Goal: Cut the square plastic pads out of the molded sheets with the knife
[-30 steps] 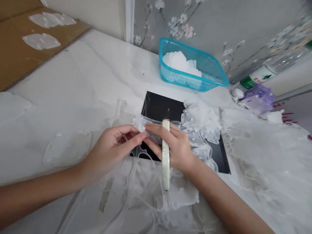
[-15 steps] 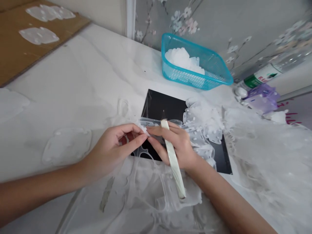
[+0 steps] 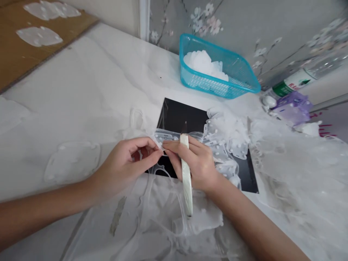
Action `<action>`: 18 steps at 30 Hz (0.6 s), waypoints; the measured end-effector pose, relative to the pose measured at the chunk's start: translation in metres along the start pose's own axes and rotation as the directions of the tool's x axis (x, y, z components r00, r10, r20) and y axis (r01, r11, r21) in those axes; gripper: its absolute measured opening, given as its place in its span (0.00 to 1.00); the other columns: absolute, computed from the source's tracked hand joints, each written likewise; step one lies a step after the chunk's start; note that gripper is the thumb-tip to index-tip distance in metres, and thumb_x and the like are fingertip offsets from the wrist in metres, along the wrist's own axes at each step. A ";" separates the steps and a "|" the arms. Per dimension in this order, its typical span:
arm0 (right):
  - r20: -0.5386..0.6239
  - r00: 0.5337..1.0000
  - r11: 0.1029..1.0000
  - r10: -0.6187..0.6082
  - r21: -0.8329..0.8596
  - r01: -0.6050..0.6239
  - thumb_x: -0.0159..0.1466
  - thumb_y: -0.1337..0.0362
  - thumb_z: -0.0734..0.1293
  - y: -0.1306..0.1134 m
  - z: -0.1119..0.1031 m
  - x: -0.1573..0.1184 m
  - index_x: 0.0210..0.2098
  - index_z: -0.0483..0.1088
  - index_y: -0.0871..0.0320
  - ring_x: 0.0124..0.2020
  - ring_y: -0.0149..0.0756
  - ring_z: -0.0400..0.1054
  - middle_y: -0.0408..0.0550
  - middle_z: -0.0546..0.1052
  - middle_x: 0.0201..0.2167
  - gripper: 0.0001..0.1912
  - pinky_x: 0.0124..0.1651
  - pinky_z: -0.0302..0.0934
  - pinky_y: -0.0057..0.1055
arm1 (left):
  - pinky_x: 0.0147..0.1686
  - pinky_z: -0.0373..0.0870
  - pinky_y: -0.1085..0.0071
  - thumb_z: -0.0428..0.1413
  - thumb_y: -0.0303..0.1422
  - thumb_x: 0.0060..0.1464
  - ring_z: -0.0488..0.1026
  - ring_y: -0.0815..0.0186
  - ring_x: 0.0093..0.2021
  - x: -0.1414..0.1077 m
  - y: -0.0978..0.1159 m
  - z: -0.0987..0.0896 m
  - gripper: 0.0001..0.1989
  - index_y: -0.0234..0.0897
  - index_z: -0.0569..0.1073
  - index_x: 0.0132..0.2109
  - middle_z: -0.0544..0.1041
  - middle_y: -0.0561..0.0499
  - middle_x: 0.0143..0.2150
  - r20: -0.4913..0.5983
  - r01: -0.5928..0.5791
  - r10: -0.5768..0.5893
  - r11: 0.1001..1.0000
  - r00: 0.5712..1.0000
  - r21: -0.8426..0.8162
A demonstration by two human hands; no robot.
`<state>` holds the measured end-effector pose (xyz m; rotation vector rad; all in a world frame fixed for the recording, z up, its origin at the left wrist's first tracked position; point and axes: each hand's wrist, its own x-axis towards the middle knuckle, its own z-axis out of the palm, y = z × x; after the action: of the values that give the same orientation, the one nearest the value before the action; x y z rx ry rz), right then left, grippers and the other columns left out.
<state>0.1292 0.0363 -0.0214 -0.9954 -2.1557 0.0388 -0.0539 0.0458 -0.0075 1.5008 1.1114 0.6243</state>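
Observation:
My left hand (image 3: 129,158) is closed in a pinch, thumb against fingertips, on the edge of a translucent plastic piece (image 3: 159,144). Close beside it, my right hand (image 3: 199,163) grips a knife (image 3: 186,185) with a pale, wrapped handle and a thin pointed blade. The blade points away from me, clear of the pinched piece. The right fingertips also touch that piece near the left thumb. Under both hands lies a black board (image 3: 182,116). Translucent sheets with cut-outs (image 3: 165,203) spread in front of it, toward me.
A blue basket (image 3: 220,85) holding white pieces stands at the back. Clear pieces are heaped (image 3: 227,130) on the board's right side, with a large pile of plastic (image 3: 301,181) beyond. A bottle (image 3: 296,81) and a purple packet (image 3: 293,107) lie at right; cardboard (image 3: 40,54) is far left.
The knife handle's near end has swung left, so the knife stands more upright in view. Both hands stay almost in place, still at the plastic piece.

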 end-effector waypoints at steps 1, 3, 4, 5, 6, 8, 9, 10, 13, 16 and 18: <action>-0.011 1.000 1.000 0.006 -0.015 -0.006 0.60 0.72 0.64 0.000 0.000 0.000 0.35 0.69 0.59 0.32 0.32 0.71 0.45 0.79 0.32 0.05 0.35 0.68 0.28 | 0.25 0.57 0.77 0.53 0.38 0.56 0.61 0.74 0.26 0.000 0.000 0.000 0.11 0.39 0.70 0.29 0.67 0.59 0.25 -0.002 0.003 -0.003 1.000 1.000 0.009; -0.032 0.999 0.999 0.018 -0.032 -0.019 0.60 0.72 0.64 0.001 0.000 0.000 0.34 0.69 0.59 0.31 0.32 0.70 0.45 0.79 0.30 0.05 0.34 0.67 0.28 | 0.24 0.57 0.78 0.53 0.38 0.56 0.60 0.74 0.25 -0.001 0.000 0.000 0.11 0.38 0.70 0.28 0.66 0.59 0.24 -0.009 0.008 -0.008 1.000 1.000 0.023; -0.040 0.999 0.999 0.020 -0.036 -0.022 0.60 0.73 0.64 0.001 0.001 0.000 0.34 0.70 0.59 0.30 0.32 0.69 0.46 0.79 0.30 0.05 0.33 0.67 0.28 | 0.24 0.57 0.78 0.53 0.37 0.56 0.60 0.74 0.25 -0.001 0.000 0.000 0.11 0.38 0.70 0.28 0.66 0.59 0.24 -0.009 0.011 -0.011 1.000 1.000 0.027; -0.046 0.999 0.999 0.018 -0.041 -0.020 0.60 0.73 0.64 0.001 0.001 0.000 0.34 0.70 0.60 0.30 0.32 0.69 0.46 0.78 0.30 0.05 0.33 0.66 0.28 | 0.24 0.57 0.78 0.53 0.36 0.56 0.60 0.74 0.25 -0.001 0.000 0.000 0.10 0.38 0.70 0.28 0.65 0.58 0.24 -0.009 0.014 -0.014 0.999 1.000 0.030; -0.049 0.999 0.999 0.013 -0.048 -0.015 0.60 0.73 0.64 0.001 0.001 0.000 0.34 0.70 0.60 0.31 0.32 0.69 0.46 0.78 0.30 0.05 0.34 0.66 0.28 | 0.23 0.56 0.78 0.53 0.36 0.55 0.60 0.74 0.25 -0.002 0.001 0.000 0.10 0.38 0.70 0.28 0.65 0.58 0.24 -0.011 0.016 -0.015 0.999 1.000 0.030; -0.052 0.999 0.998 0.003 -0.065 -0.006 0.60 0.73 0.64 0.001 0.001 -0.001 0.34 0.70 0.60 0.31 0.32 0.69 0.46 0.78 0.31 0.05 0.34 0.66 0.28 | 0.22 0.56 0.78 0.53 0.35 0.55 0.59 0.75 0.24 -0.002 0.001 0.000 0.10 0.37 0.69 0.27 0.64 0.59 0.23 -0.014 0.012 -0.011 0.999 1.000 0.030; -0.054 0.999 0.997 0.000 -0.073 -0.004 0.60 0.73 0.64 0.001 0.001 -0.001 0.35 0.70 0.60 0.31 0.32 0.69 0.46 0.79 0.31 0.05 0.33 0.66 0.28 | 0.22 0.55 0.78 0.54 0.35 0.54 0.59 0.75 0.24 -0.002 0.002 0.000 0.10 0.37 0.68 0.27 0.63 0.59 0.22 -0.018 0.012 -0.011 0.999 1.000 0.030; -0.054 0.999 0.997 -0.001 -0.078 -0.003 0.60 0.73 0.64 0.001 0.001 -0.001 0.35 0.70 0.60 0.31 0.32 0.69 0.46 0.79 0.31 0.05 0.33 0.66 0.28 | 0.22 0.55 0.78 0.54 0.34 0.54 0.58 0.75 0.23 -0.001 0.002 0.000 0.10 0.37 0.68 0.27 0.62 0.59 0.22 -0.021 0.012 -0.012 0.999 1.000 0.033; -0.054 0.999 0.996 -0.003 -0.087 -0.002 0.60 0.72 0.64 0.001 0.001 -0.001 0.35 0.69 0.59 0.30 0.33 0.69 0.46 0.79 0.31 0.05 0.32 0.66 0.29 | 0.21 0.54 0.77 0.54 0.35 0.53 0.56 0.74 0.22 -0.001 0.002 0.001 0.10 0.37 0.67 0.26 0.58 0.59 0.21 -0.025 0.027 -0.026 0.998 0.999 0.050; -0.048 0.999 0.994 -0.007 -0.105 0.002 0.61 0.72 0.63 0.001 0.000 -0.001 0.35 0.69 0.58 0.30 0.33 0.70 0.45 0.79 0.30 0.05 0.32 0.67 0.29 | 0.21 0.52 0.77 0.55 0.36 0.52 0.54 0.74 0.22 0.000 0.001 0.001 0.11 0.37 0.67 0.26 0.55 0.59 0.21 -0.025 0.047 -0.046 0.997 0.999 0.064; -0.049 0.999 0.992 -0.010 -0.123 0.004 0.61 0.72 0.63 0.000 0.000 0.000 0.35 0.69 0.58 0.31 0.33 0.70 0.45 0.79 0.30 0.05 0.32 0.67 0.29 | 0.21 0.52 0.76 0.55 0.36 0.52 0.53 0.73 0.22 -0.001 0.000 0.001 0.11 0.37 0.66 0.25 0.54 0.59 0.21 -0.017 0.054 -0.053 0.996 0.998 0.069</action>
<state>0.1294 0.0362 -0.0215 -1.0472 -2.1370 -0.1221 -0.0534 0.0445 -0.0079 1.5226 1.1918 0.5667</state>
